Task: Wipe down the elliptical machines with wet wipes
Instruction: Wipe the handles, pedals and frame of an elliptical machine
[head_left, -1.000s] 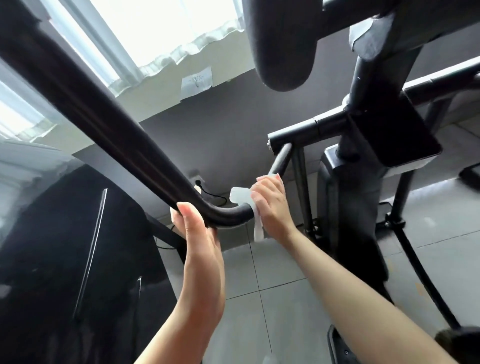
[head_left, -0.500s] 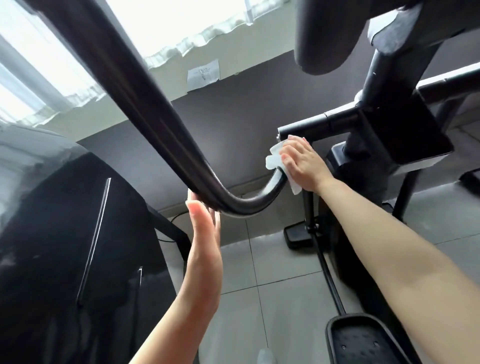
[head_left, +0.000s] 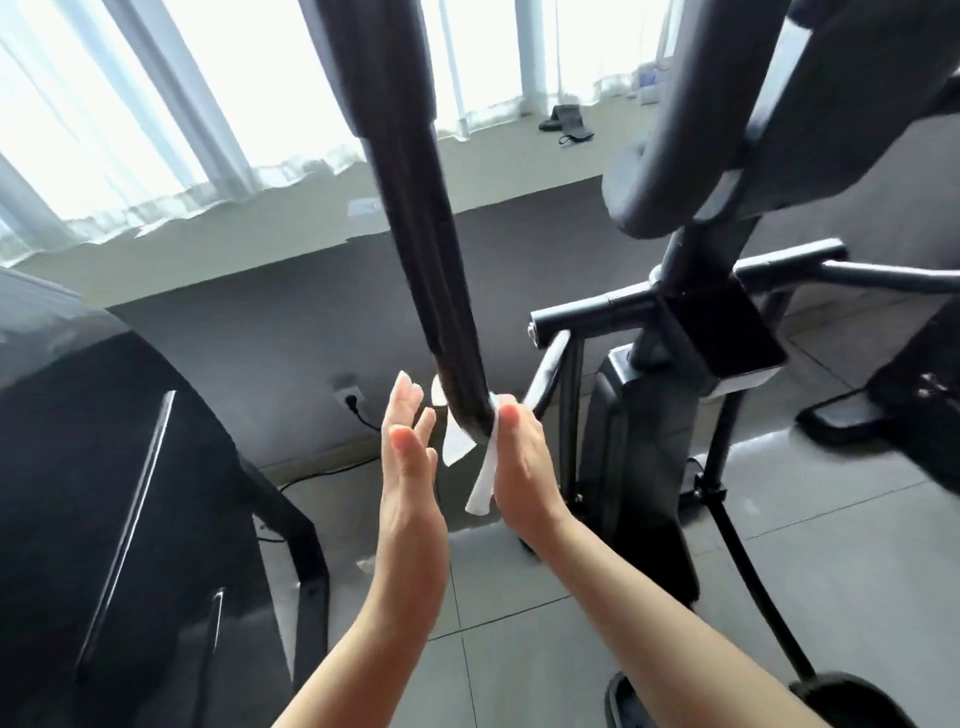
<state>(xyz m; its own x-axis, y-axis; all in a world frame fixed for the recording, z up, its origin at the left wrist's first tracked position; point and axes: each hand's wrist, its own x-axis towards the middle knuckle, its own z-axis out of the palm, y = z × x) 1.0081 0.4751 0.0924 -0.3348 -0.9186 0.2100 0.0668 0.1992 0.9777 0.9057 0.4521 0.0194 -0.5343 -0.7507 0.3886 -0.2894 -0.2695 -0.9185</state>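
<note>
Here the right hand (head_left: 522, 462) presses a thin white wet wipe (head_left: 480, 480) against the lower bend of the long black tubular handlebar (head_left: 426, 249), its thumb up along the bar's side; the other fingers are hidden behind the bar, so how far they curl round it I cannot tell. The wipe wraps under the bar and a loose tail hangs toward 6 o'clock beside the palm. The left hand (head_left: 410, 467) stands at 9 o'clock from the bar, just beside it and not touching, fingers straight and spread, holding nothing. From the bend, the handlebar rises toward 12 o'clock past the window with pale sheer curtains (head_left: 171, 130). At 3 o'clock stands the black upright column of the elliptical machine (head_left: 639, 467), with a horizontal black crossbar (head_left: 597, 306) above it. At 9 o'clock lies a glossy black curved housing (head_left: 104, 467). A black power plug in a wall socket (head_left: 350, 400) sits at 10 o'clock, and grey floor tiles (head_left: 571, 649) spread below.
</note>
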